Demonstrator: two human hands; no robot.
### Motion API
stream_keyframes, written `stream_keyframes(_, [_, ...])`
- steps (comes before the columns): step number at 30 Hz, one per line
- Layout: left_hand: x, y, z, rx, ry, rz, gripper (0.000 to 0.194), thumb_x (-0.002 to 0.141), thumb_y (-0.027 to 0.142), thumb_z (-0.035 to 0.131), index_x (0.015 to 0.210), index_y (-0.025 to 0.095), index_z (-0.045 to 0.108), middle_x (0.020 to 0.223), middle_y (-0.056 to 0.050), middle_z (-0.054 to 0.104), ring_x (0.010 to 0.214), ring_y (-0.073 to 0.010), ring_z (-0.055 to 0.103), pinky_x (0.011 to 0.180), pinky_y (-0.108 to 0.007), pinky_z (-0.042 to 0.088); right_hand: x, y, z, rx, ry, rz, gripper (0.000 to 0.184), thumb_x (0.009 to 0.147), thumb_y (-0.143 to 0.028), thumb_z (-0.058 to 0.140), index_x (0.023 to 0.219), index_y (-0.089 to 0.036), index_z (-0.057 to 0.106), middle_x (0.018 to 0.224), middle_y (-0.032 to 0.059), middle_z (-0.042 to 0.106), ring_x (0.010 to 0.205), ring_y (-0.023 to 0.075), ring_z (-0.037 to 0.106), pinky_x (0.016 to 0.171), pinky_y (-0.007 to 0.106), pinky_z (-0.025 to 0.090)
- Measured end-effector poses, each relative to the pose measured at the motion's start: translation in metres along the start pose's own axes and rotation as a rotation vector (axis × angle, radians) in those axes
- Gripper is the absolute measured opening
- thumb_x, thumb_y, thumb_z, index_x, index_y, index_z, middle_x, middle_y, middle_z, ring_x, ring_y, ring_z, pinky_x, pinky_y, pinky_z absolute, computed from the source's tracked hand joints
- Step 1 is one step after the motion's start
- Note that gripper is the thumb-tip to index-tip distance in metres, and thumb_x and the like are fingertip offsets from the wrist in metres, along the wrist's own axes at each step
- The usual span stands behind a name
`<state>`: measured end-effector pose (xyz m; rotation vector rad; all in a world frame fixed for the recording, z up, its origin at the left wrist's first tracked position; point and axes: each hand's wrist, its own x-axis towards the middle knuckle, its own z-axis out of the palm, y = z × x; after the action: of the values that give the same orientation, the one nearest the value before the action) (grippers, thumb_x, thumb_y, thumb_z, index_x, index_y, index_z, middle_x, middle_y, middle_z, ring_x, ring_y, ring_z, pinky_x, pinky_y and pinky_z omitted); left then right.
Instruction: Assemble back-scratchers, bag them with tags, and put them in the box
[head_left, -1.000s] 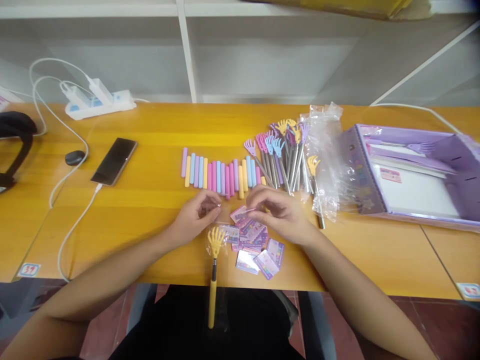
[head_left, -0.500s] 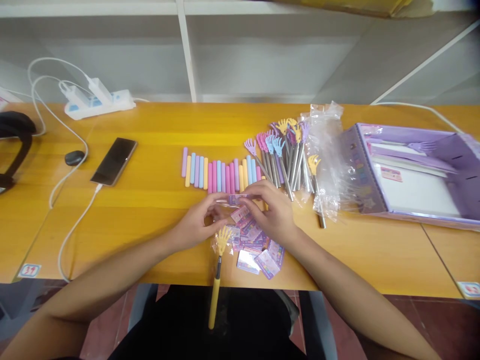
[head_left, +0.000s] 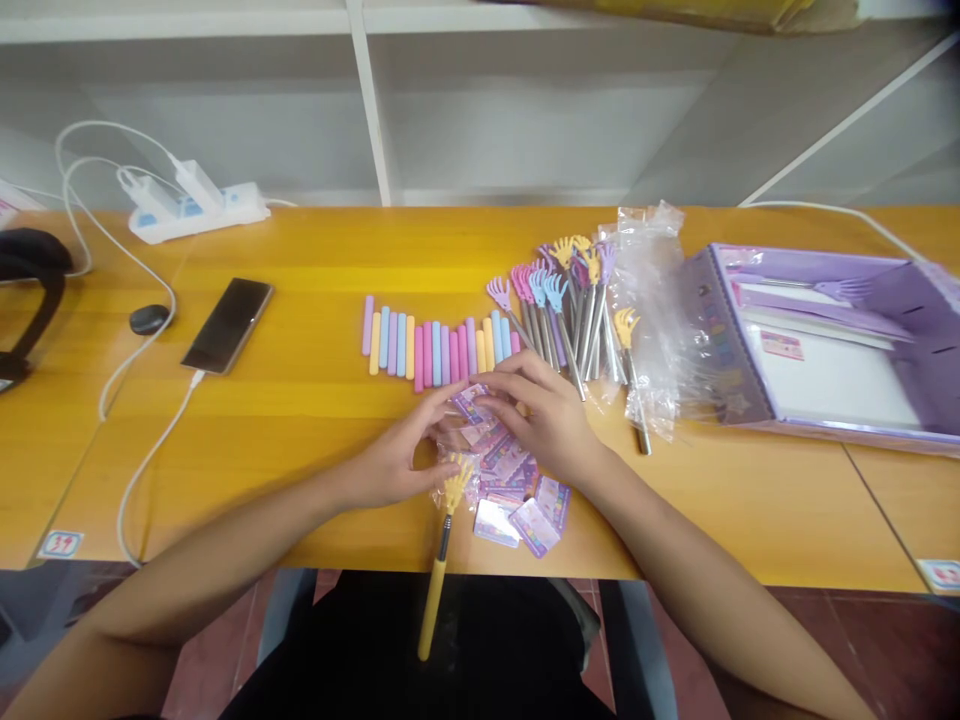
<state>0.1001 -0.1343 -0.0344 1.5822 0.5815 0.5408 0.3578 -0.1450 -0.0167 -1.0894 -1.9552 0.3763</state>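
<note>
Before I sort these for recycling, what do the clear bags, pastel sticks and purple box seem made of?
Clear bags: thin, glossy plastic film, crinkled and see-through with bright glints.
Pastel sticks: matte, without sharp glints; perhaps foam or plastic.
Purple box: probably printed cardboard, given its thin, slotted walls.

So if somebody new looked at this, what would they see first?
Probably the neat row of pink, blue, yellow and purple sticks across the middle of the wooden desk. Just right of them is a heap of colourful plastic claw hands on shiny metal rods. Then there's the long yellow scratcher with a little claw hand, sticking over the near edge.
</note>
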Motion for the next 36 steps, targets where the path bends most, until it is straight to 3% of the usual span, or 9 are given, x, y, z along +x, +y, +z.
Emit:
stream_keyframes(3, [-0.002,-0.001,-0.001,0.016,-0.017,-0.015,0.090,0.102,0.032,0.076,0.176,0.035,0.023,0.125,-0.011,0.069,0.113,-0.0256,0.068,0.102,-0.046,0.058,-0.001,0.002,0.000,0.034,-0.001,0.021,0.033,0.107,-0.024,0.071,0.139,-0.028,0.068,0.104,0.0049,0.071,0.091,0.0205,0.070,0.079,0.037,0.062])
stream_keyframes(7, [-0.004,-0.005,-0.003,0.021,-0.030,-0.044,0.094,0.101,0.032,0.077,0.177,0.035,0.021,0.131,-0.013,0.066,0.122,-0.0283,0.067,0.110,-0.051,0.056,-0.004,0.000,0.000,0.042,0.007,0.081,0.026,0.104,-0.026,0.076,0.129,-0.029,0.069,0.101,0.0030,0.075,0.085,0.0190,0.070,0.078,0.037,0.062])
stream_keyframes(14, [-0.002,0.004,-0.003,0.005,-0.021,-0.054,0.086,0.100,0.028,0.076,0.173,0.038,0.032,0.167,-0.015,0.048,0.142,-0.0317,0.061,0.117,-0.051,0.055,-0.004,-0.002,0.000,0.038,-0.058,-0.002,0.022,0.107,-0.025,0.072,0.128,-0.030,0.070,0.108,0.0028,0.081,0.092,0.0192,0.076,0.084,0.038,0.064])
stream_keyframes(21, [-0.002,0.005,-0.003,-0.003,0.020,-0.035,0.086,0.098,0.024,0.078,0.172,0.036,0.035,0.170,-0.015,0.047,0.152,-0.0335,0.053,0.124,-0.053,0.050,-0.005,0.000,0.002,0.025,-0.121,-0.106,0.028,0.108,-0.021,0.068,0.135,-0.030,0.068,0.114,0.0040,0.081,0.101,0.0217,0.075,0.090,0.042,0.062])
stream_keyframes(28, [-0.002,0.006,-0.004,-0.028,0.007,-0.054,0.087,0.099,0.023,0.076,0.172,0.035,0.031,0.172,-0.018,0.044,0.146,-0.0328,0.060,0.123,-0.056,0.051,-0.004,-0.004,-0.003,-0.028,-0.137,-0.154,0.036,0.107,-0.016,0.063,0.140,-0.029,0.065,0.118,0.0063,0.080,0.106,0.0245,0.074,0.092,0.045,0.061])
stream_keyframes(36, [-0.001,0.004,-0.003,-0.070,0.010,-0.009,0.088,0.097,0.019,0.077,0.172,0.035,0.034,0.177,-0.016,0.040,0.163,-0.0349,0.043,0.132,-0.057,0.043,-0.006,-0.001,0.000,0.003,-0.181,-0.193,0.039,0.105,-0.014,0.062,0.140,-0.032,0.063,0.115,0.0041,0.079,0.101,0.0226,0.074,0.087,0.042,0.061])
